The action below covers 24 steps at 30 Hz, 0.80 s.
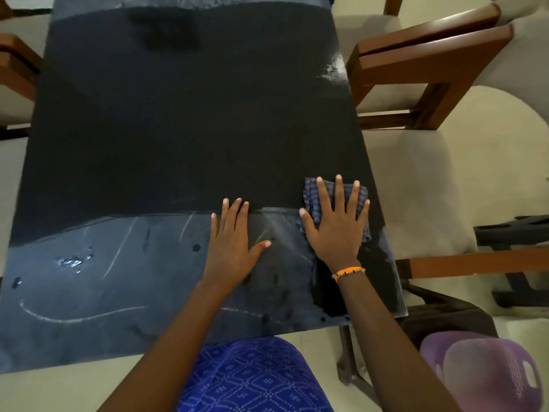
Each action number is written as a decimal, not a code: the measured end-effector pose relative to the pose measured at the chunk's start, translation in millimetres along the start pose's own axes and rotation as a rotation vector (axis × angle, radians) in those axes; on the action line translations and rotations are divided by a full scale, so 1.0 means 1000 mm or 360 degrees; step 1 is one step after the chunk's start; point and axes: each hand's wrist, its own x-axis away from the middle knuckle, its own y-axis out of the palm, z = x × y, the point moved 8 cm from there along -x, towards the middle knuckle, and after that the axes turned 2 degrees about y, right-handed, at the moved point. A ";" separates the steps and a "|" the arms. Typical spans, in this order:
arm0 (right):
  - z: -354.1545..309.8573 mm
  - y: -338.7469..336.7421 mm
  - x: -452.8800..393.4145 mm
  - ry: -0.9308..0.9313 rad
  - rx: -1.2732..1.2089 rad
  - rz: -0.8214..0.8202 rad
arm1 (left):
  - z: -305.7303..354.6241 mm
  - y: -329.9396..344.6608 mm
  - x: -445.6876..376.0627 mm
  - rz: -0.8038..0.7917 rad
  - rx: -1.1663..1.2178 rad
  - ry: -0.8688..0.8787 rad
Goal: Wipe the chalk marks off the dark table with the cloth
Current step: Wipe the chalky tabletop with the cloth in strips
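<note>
The dark table [184,129] fills the view. Its middle is matt black; its near strip is greyer, with white chalk marks [77,316] curving at the near left and fainter strokes [118,257] further in. My right hand [338,230] lies flat, fingers spread, pressing a blue checked cloth [312,194] onto the table near the right edge. Only the cloth's far and side edges show around the fingers. Just left of it, my left hand [231,248] rests flat on the bare table, fingers apart, holding nothing.
Wooden chairs [421,72] with pale cushions stand along the right side, and another chair [15,69] at the left. A purple plastic stool [487,373] sits at the near right, beside a dark frame. Wet spots [74,261] glisten on the near left of the table.
</note>
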 end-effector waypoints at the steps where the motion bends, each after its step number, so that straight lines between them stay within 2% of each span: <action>1: -0.014 0.002 -0.003 -0.0002 -0.0016 0.0000 | -0.009 -0.003 0.004 0.0018 0.0013 -0.0025; 7: -0.109 0.018 -0.019 -0.0130 -0.0024 -0.0003 | -0.060 -0.028 0.030 0.0138 0.0056 -0.0175; 14: -0.236 0.042 -0.022 -0.0322 -0.0064 -0.0025 | -0.159 -0.061 0.078 0.0200 0.0108 -0.0461; 24: -0.430 0.079 0.022 -0.0735 -0.0048 -0.0113 | -0.292 -0.099 0.156 0.0356 0.0177 -0.0870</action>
